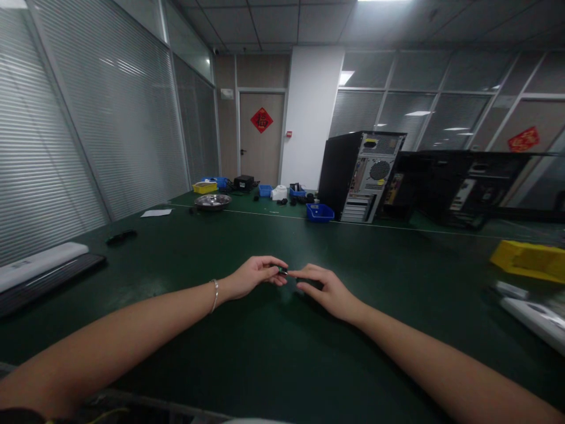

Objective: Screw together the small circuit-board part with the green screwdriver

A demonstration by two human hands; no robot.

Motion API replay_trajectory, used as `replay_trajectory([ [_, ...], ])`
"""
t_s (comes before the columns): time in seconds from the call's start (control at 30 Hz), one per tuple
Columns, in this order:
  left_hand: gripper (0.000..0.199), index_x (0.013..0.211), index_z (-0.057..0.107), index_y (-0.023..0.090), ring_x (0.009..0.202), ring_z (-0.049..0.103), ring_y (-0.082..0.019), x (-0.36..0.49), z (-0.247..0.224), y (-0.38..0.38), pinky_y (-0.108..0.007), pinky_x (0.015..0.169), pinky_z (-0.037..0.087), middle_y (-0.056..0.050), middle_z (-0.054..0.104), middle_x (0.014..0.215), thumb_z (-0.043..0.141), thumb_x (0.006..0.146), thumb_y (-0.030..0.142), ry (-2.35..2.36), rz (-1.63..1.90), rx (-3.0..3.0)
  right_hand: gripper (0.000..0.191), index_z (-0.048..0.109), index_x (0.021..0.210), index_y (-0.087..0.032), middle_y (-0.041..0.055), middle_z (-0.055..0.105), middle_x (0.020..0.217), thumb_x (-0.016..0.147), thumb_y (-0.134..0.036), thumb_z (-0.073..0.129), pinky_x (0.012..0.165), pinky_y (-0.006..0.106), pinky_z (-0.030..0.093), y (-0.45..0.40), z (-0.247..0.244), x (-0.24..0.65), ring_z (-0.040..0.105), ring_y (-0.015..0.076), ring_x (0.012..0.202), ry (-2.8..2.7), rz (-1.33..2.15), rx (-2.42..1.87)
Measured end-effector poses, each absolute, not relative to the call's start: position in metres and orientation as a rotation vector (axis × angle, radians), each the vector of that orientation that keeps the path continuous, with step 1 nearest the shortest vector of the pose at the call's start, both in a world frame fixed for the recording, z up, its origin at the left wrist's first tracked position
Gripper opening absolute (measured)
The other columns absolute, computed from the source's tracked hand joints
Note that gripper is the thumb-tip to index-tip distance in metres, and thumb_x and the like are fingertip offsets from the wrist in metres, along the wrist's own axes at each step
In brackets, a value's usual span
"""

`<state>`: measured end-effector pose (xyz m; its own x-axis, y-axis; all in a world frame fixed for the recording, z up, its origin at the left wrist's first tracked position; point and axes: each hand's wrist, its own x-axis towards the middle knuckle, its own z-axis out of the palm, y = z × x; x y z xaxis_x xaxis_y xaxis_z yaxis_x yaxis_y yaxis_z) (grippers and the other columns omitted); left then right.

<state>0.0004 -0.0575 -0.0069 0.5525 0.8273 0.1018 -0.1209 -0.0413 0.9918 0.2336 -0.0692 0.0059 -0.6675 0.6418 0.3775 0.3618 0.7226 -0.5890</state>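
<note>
Near the middle of the green table (185,341), my left hand (256,275) pinches a small dark part (281,271) with a bit of green and a shiny end between thumb and fingers. The part is too small to name. My right hand (326,290) is just to the right, its index finger reaching to the shiny end of the part. Its thumb is apart from the index finger, and nothing shows between them.
A black computer tower (342,176) stands at the back beside a blue bin (320,212). A metal bowl (212,202) is back left. Keyboards (48,274) lie at left, a yellow bin (529,259) at right. A dark object (121,237) rests at left.
</note>
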Motion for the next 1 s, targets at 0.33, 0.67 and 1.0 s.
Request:
replay_trajectory([
  [0.33,0.034,0.111,0.057,0.009,0.091,0.065,-0.021,-0.0021,-0.0065,-0.056,-0.037,0.087,0.045,-0.014,0.068,0.096,0.06,0.082,0.026,0.62,0.809,1.352,0.03,0.058,0.119,-0.026,0.0044,0.06,0.098,0.09,-0.03,0.052,0.077,0.03,0.045,-0.0659,0.0029,0.2375,0.056,0.0172,0.086,-2.345,0.721,-0.766],
  [0.67,0.034,0.11,0.057,0.009,0.091,0.065,-0.021,-0.0004,-0.0027,-0.0591,-0.037,0.088,0.046,-0.014,0.067,0.096,0.062,0.081,0.025,0.619,0.804,1.327,0.029,0.059,0.118,-0.025,0.0043,0.06,0.097,0.09,-0.031,0.052,0.076,0.03,0.045,-0.0684,0.0057,0.2361,0.056,0.0174,0.086,-2.329,0.723,-0.767],
  [1.0,0.024,0.099,0.059,0.012,0.094,0.06,-0.018,-0.0034,-0.0051,-0.05,-0.035,0.09,0.044,-0.01,0.062,0.102,0.064,0.078,0.022,0.763,1.009,1.361,0.031,0.058,0.119,-0.024,0.0035,0.059,0.089,0.09,-0.032,0.051,0.071,0.028,0.043,-0.0655,0.0011,0.2369,0.054,0.0162,0.078,-2.217,0.654,-0.887],
])
